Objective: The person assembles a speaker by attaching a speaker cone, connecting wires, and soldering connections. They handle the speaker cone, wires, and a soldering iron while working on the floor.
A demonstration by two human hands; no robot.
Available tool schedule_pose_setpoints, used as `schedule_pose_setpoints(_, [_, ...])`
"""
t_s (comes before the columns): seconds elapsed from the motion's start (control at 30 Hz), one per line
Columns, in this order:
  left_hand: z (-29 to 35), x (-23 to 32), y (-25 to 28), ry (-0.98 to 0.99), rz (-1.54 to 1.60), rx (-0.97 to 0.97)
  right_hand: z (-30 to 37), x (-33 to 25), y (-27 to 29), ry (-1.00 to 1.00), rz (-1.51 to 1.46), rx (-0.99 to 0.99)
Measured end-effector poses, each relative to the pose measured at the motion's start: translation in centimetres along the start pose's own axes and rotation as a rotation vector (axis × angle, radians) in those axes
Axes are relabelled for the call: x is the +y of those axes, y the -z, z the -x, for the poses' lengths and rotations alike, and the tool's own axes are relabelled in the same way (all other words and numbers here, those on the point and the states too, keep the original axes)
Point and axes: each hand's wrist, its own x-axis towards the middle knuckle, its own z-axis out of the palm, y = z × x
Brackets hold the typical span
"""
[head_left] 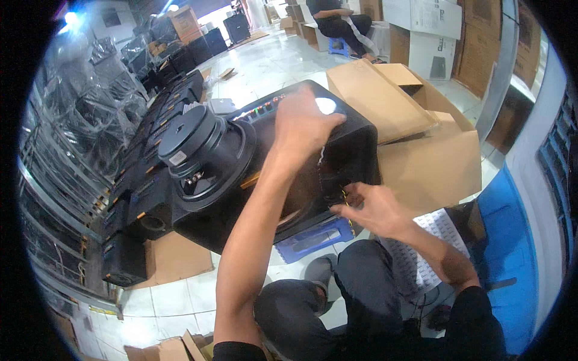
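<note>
A large black speaker cabinet (352,135) lies in front of me, with a row of small coloured parts (265,109) along its far edge. A round black speaker driver (201,150) rests magnet-up on its left part. My left hand (304,123) is over the cabinet top, its fingertips blurred. A round white thing (326,106) shows between its thumb and fingers; whether it is gripped is unclear. A thin pale strand (321,156) hangs below this hand. At the cabinet's near side, my right hand (374,207) is closed at the fingertips around a thin yellow piece (344,195).
A blue plastic stool (316,240) is under the cabinet. An open cardboard box (430,168) stands to the right, near a blue panel (509,253). More black cabinets (129,240) line the left, beside a metal rack (54,240). Another person (340,21) sits far off.
</note>
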Motion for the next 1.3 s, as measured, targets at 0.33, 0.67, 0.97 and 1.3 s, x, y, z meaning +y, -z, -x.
schedule_pose_setpoints(0.33, [-0.5, -3.1, 2.7, -0.07, 0.414, -0.358, -0.1, 2.3, -2.3, 0.083, -0.453, 0.149])
schedule_pose_setpoints(0.67, [-0.2, -2.3, 1.8, -0.172, 0.455, -0.336, -1.2, 3.0, 4.8, 0.319, -0.274, 0.214])
schedule_pose_setpoints(0.97, [0.8, -0.1, 0.3, 0.122, 0.041, -0.042, -1.7, 1.8, 7.2, 0.27, -0.212, 0.162])
schedule_pose_setpoints(1.3, [1.3, -2.5, 0.6, -0.037, 0.526, -0.133, -4.7, 1.6, 11.3, 0.632, -0.001, 0.114])
